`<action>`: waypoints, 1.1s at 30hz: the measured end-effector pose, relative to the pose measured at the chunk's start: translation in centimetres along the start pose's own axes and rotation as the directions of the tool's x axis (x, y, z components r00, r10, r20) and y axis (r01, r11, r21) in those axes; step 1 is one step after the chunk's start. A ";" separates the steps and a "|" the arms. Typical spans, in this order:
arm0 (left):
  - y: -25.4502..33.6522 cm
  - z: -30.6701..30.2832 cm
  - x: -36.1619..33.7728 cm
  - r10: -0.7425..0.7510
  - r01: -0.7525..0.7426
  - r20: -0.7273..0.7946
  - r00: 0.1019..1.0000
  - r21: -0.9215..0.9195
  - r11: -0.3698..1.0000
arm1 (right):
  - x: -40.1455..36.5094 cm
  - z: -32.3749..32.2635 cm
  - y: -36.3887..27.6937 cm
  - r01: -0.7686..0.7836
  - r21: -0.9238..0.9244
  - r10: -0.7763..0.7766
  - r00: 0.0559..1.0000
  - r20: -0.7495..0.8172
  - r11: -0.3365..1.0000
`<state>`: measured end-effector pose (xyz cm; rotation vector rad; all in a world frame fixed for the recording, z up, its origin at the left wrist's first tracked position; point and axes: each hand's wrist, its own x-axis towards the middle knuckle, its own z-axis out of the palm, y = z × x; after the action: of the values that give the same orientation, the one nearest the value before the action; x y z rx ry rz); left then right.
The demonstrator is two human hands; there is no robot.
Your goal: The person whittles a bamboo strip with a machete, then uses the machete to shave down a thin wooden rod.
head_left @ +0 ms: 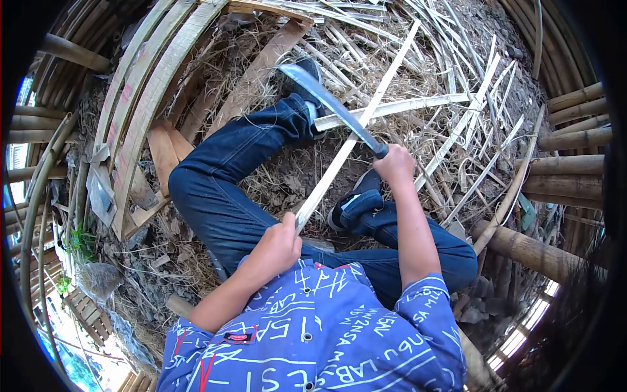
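Observation:
A long pale bamboo strip (333, 171) slants up and away from my left hand (279, 245), whose fingers are wrapped round its near end. My right hand (396, 164) grips the dark handle of a machete (333, 103). The broad blade points up and to the left and crosses over the strip. Under the crossing, another split bamboo piece (418, 104) lies roughly sideways near my foot. My fingers hide most of the handle.
My bent legs (222, 196) surround bare soil and shavings. Split strips (483, 98) litter the ground at the upper right. Curved wooden slats (140, 98) stand at the left. Thick bamboo poles (535, 251) lie at the right, and a stacked bamboo wall (568, 176) rises there.

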<state>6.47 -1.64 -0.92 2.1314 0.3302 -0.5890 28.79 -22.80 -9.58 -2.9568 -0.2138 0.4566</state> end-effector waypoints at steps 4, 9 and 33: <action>-0.1 -0.3 -0.4 -0.036 0.036 0.002 0.999 -0.018 0.999 | 1.6 -0.1 0.3 -0.048 -0.006 0.048 0.999 -0.005 0.999; -1.8 -0.2 -3.9 -0.074 0.075 0.041 0.996 -0.037 0.996 | 6.5 -0.9 3.9 -0.299 -0.016 0.299 0.954 0.019 0.954; 0.1 -1.4 3.2 0.052 0.296 0.438 0.897 -0.685 0.665 | -14.2 -1.7 -6.1 0.147 0.667 -0.245 0.968 0.055 0.730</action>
<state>9.64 -0.54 -1.80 1.1453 0.3895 -0.8135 15.21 -19.33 -2.91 -2.1756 -0.3040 0.5677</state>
